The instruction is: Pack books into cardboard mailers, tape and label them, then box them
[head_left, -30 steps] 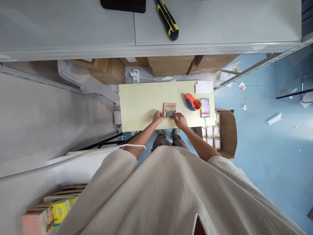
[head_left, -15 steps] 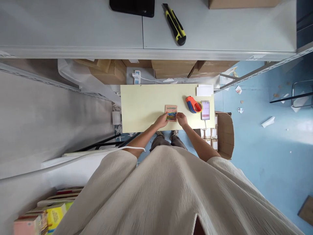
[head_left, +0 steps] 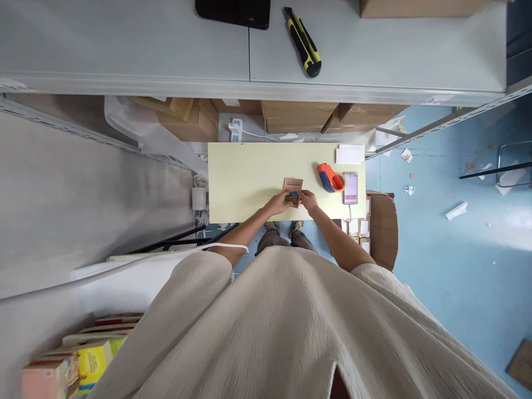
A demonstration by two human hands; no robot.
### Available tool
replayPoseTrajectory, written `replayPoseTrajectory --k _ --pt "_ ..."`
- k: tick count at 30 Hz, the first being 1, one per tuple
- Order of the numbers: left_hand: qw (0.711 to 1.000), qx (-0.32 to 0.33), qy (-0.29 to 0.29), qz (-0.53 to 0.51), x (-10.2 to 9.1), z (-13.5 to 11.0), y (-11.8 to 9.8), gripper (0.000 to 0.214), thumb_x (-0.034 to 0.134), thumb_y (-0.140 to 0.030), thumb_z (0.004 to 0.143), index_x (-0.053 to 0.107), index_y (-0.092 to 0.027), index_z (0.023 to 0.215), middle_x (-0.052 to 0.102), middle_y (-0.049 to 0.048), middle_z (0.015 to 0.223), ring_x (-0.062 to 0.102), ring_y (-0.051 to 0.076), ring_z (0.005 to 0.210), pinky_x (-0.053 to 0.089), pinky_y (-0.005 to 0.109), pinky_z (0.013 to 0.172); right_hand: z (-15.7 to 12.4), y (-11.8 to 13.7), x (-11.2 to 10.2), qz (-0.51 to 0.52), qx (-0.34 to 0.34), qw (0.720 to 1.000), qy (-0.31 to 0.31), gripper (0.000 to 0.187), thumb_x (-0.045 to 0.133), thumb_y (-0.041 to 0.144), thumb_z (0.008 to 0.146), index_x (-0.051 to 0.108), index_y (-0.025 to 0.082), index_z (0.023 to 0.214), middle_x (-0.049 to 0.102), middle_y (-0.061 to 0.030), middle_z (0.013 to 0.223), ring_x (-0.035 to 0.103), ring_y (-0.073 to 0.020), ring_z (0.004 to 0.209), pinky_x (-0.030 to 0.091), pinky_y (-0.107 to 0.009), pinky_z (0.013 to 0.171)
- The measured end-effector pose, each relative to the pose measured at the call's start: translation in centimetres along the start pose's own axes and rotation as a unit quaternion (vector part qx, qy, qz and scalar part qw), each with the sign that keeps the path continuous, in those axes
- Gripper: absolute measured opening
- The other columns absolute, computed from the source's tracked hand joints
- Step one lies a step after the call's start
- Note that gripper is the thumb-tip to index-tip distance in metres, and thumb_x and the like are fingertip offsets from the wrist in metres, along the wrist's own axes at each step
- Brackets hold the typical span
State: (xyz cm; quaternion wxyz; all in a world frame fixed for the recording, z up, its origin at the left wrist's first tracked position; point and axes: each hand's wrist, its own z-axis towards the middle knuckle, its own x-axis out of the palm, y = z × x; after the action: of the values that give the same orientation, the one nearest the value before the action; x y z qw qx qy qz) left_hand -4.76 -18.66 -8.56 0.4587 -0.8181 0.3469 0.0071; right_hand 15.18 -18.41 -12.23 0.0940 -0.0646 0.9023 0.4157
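Presently, both hands are occupied with one small book (head_left: 292, 184), which is near the middle of the bench (head_left: 245, 177), on the side close to the person. If we take the book as the centre of a clock, with twelve o'clock away from the person, the left hand (head_left: 280, 204) is at eight o'clock and grasps the left edge, its fingers lying partly over the cover. The right hand (head_left: 308, 200) is at four o'clock, and its fingers pinch the lower part of the right edge. Whether the book touches the bench or is a little lifted, I cannot tell. Between two and three o'clock lies a red and blue tool (head_left: 330, 178), and just beyond it, at three o'clock, is a phone (head_left: 351, 188) with a lit screen. At two o'clock, in the far corner of the bench, there is white paper (head_left: 349, 154). A carton (head_left: 384, 227) stands at four o'clock, beside the bench, with small boxes inside. Well apart, at twelve o'clock, a black and yellow knife (head_left: 305, 44) rests upon a grey shelf (head_left: 145, 44). At eight o'clock, far off, some other volumes (head_left: 66, 360) are standing.
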Motion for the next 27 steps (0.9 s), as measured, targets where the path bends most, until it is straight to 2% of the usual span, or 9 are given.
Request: replayPoseTrajectory --k 3,7,11,15,18,21,27 --pt "1.0 0.014 0.001 -0.018 -0.3 -0.2 -0.3 0.043 0.084 -0.037 0.096 0.077 -0.022 0.136 0.084 0.0118 0.138 0.079 0.033 0.128 0.062 0.039 0.109 -0.9 1.1 0.9 0.062 0.054 0.997 0.001 0.032 0.073 0.055 0.086 0.071 0.023 0.09 0.077 -0.004 0.087 0.072 -0.0203 0.085 0.06 -0.032 0.08" --pt "0.997 0.008 -0.069 -0.018 -0.8 -0.4 0.0 0.028 0.082 -0.038 0.098 0.081 -0.022 0.12 0.088 0.0085 0.119 0.082 0.027 0.11 0.064 0.035 0.1 -1.7 2.5 2.3 0.103 0.049 0.992 0.056 0.035 0.073 0.058 0.092 0.075 0.023 0.097 0.08 -0.0067 0.1 0.075 -0.0196 0.09 0.059 -0.03 0.082" --pt "0.988 -0.02 -0.148 0.029 -2.0 -1.1 1.3 0.013 0.073 -0.029 0.102 0.083 -0.022 0.106 0.087 0.0062 0.104 0.08 0.024 0.099 0.062 0.033 0.098 -1.8 2.6 3.0 0.068 0.051 0.993 0.085 0.03 0.076 0.051 0.091 0.078 0.022 0.1 0.082 -0.009 0.111 0.076 -0.0205 0.094 0.057 -0.03 0.08" --pt "0.976 -0.074 -0.201 0.032 -3.1 -1.5 2.9 0.016 0.07 -0.022 0.102 0.084 -0.022 0.108 0.087 0.0086 0.113 0.08 0.025 0.108 0.061 0.033 0.101 -1.5 1.4 3.0 0.02 0.069 0.995 0.062 0.026 0.078 0.045 0.088 0.078 0.022 0.1 0.081 -0.0089 0.107 0.075 -0.0206 0.093 0.056 -0.031 0.078" --pt "0.973 -0.116 -0.197 0.032 -3.4 -1.6 3.9 0.023 0.068 -0.017 0.101 0.084 -0.022 0.116 0.087 0.0103 0.123 0.08 0.027 0.119 0.059 0.034 0.106 -1.4 0.4 2.7 -0.009 0.079 0.996 0.044 0.024 0.078 0.041 0.086 0.078 0.022 0.1 0.079 -0.0072 0.098 0.073 -0.021 0.092 0.055 -0.031 0.078" --pt "0.975 -0.134 -0.179 0.023 -3.4 -1.6 4.3 0.036 0.066 -0.013 0.1 0.08 -0.021 0.132 0.085 0.0119 0.133 0.079 0.027 0.127 0.058 0.035 0.112 -1.2 -0.2 2.5 -0.018 0.073 0.996 0.037 0.022 0.077 0.038 0.086 0.079 0.022 0.102 0.078 -0.0065 0.093 0.073 -0.0218 0.091 0.056 -0.032 0.078" --pt "0.991 -0.073 -0.112 0.018 -3.1 -2.4 4.2 0.047 0.068 -0.019 0.103 0.072 -0.022 0.149 0.077 0.0129 0.152 0.073 0.028 0.143 0.055 0.039 0.121 -0.7 -0.6 3.0 -0.032 0.046 0.998 0.033 0.027 0.077 0.038 0.085 0.082 0.022 0.106 0.081 -0.0087 0.1 0.075 -0.0252 0.098 0.061 -0.038 0.086"
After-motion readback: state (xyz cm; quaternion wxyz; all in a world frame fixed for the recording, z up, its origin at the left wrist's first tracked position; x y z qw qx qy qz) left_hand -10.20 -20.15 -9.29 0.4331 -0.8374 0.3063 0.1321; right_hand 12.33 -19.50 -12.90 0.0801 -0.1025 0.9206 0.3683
